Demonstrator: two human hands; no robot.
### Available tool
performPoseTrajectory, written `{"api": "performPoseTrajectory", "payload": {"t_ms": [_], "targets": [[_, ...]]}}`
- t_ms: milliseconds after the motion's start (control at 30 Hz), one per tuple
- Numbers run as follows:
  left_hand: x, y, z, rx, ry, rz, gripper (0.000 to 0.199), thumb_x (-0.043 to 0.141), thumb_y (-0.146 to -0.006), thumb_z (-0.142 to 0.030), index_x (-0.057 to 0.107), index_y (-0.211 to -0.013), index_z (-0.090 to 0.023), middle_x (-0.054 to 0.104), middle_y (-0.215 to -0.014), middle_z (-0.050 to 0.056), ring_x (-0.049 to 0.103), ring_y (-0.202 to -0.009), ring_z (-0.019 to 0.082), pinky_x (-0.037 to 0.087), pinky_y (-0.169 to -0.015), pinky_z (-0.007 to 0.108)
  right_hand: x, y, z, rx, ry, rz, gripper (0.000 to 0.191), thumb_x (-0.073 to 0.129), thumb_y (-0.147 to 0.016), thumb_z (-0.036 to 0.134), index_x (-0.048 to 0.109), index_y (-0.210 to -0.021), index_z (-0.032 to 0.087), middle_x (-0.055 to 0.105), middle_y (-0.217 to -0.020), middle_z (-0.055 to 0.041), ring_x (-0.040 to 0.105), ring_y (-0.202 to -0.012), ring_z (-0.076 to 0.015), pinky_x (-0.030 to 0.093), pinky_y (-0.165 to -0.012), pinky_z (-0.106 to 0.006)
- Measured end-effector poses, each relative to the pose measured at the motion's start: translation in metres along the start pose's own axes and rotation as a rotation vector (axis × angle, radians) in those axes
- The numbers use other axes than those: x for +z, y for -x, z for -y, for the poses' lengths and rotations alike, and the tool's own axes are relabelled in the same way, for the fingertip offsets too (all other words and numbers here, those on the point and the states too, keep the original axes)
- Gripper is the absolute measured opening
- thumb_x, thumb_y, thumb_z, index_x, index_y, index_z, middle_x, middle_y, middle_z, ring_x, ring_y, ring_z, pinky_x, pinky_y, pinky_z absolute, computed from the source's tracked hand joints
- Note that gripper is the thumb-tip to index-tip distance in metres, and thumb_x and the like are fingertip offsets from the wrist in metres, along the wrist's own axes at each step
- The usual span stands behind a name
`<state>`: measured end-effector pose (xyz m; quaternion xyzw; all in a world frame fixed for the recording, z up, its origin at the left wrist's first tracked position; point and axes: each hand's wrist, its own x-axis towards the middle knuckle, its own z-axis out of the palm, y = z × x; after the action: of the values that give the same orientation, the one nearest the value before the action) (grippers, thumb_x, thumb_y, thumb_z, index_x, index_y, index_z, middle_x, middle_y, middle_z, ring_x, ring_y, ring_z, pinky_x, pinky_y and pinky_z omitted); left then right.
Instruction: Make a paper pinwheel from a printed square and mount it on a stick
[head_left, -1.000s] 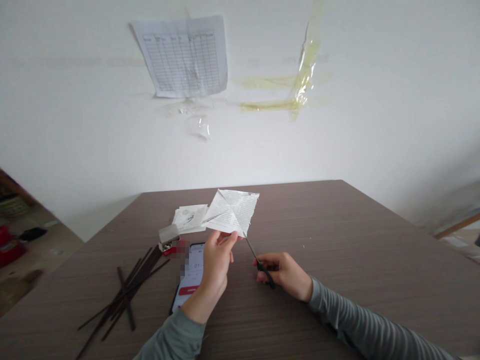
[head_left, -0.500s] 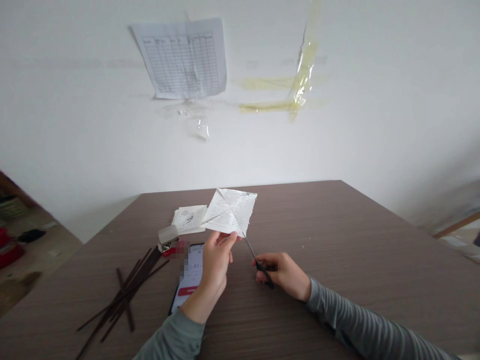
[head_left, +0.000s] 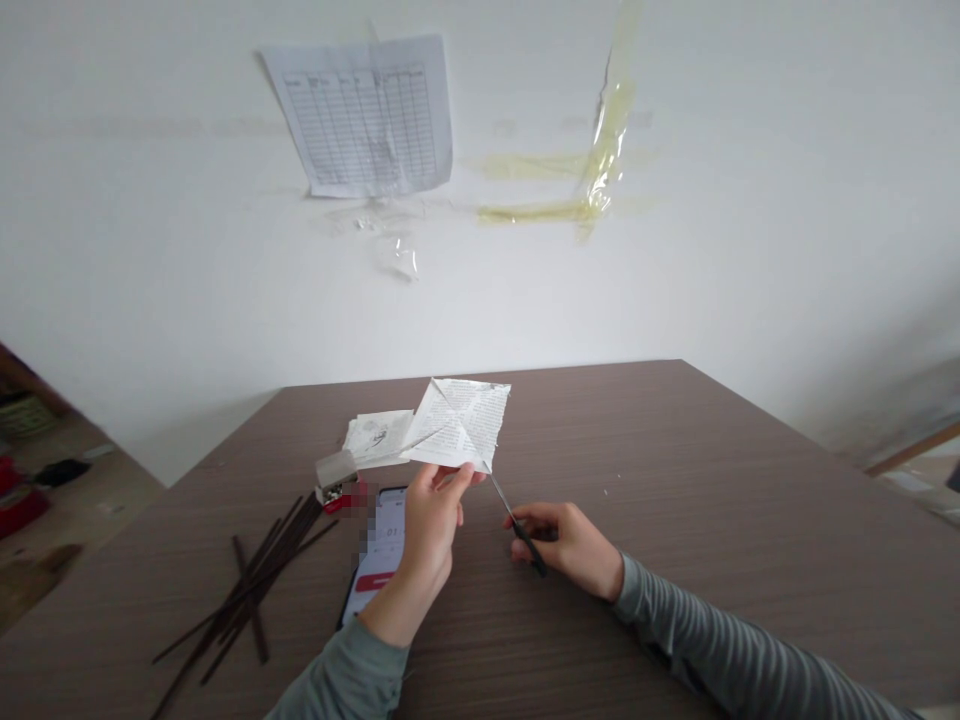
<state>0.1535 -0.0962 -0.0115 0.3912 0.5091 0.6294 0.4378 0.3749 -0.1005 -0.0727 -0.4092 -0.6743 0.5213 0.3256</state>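
Note:
Pinched at its lower edge by my left hand (head_left: 433,535), a square sheet of printed paper (head_left: 461,420) with diagonal creases is raised over the table. My right hand (head_left: 566,545) is closed on the dark handle of a pair of scissors (head_left: 531,548). Their thin blades point up and left to the sheet's lower right corner. Whether the blades are parted is too small to tell. Behind and left of the sheet, more paper pieces (head_left: 375,440) lie on the table, one with a dark drawing.
On the brown table (head_left: 675,460), a phone (head_left: 381,550) lies partly behind my left hand. Left of it are a small open box (head_left: 337,480) and several dark thin sticks (head_left: 251,590). A printed sheet (head_left: 367,120) and yellowish tape (head_left: 604,160) are on the wall.
The creased sheet has shifted very slightly left. The scissors' handle has turned or moved a little in my right hand. Both hands keep nearly the same places.

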Motion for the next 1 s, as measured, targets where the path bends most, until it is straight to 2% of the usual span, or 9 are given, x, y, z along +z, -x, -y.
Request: {"api": "performPoseTrajectory", "payload": {"t_ms": [333,533,633,1000], "targets": [[0.000,-0.001,0.000,-0.021,-0.020,-0.001,0.018,0.097,-0.081,-0.032,0.082,-0.090,-0.026,0.097,-0.101,0.012,0.098,-0.094,0.034,0.036,-0.043,0.020,-0.002,0.000,0.000,0.002,-0.046,0.018,0.051,0.098,-0.091,0.057,0.097,-0.125,0.019,0.089,-0.090,-0.0055,0.072,-0.082,-0.0249,0.058,-0.084,-0.041],[-0.001,-0.001,0.002,-0.010,-0.017,0.014,0.022,0.102,-0.083,-0.034,0.083,-0.092,-0.025,0.096,-0.101,0.013,0.097,-0.093,0.034,0.035,-0.043,0.020,-0.002,0.001,0.006,0.005,-0.055,0.019,0.064,0.103,-0.088,0.073,0.097,-0.121,0.020,0.088,-0.088,-0.0050,0.069,-0.079,-0.0240,0.058,-0.083,-0.042],[0.000,-0.001,0.002,-0.014,-0.016,0.012,0.025,0.103,-0.083,-0.035,0.081,-0.091,-0.025,0.093,-0.098,0.011,0.096,-0.090,0.033,0.034,-0.042,0.019,0.000,0.001,0.009,0.021,-0.082,0.025,0.068,0.104,-0.086,0.079,0.097,-0.118,0.019,0.089,-0.087,-0.0063,0.072,-0.079,-0.0252,0.062,-0.082,-0.043],[-0.003,-0.002,0.001,-0.004,-0.045,0.035,0.029,0.104,-0.083,-0.040,0.081,-0.094,-0.026,0.093,-0.102,0.013,0.097,-0.092,0.035,0.034,-0.043,0.021,0.003,0.002,0.014,0.034,-0.128,0.011,0.063,0.108,-0.084,0.074,0.095,-0.113,0.020,0.088,-0.083,-0.0052,0.073,-0.077,-0.0255,0.064,-0.081,-0.042]]}}
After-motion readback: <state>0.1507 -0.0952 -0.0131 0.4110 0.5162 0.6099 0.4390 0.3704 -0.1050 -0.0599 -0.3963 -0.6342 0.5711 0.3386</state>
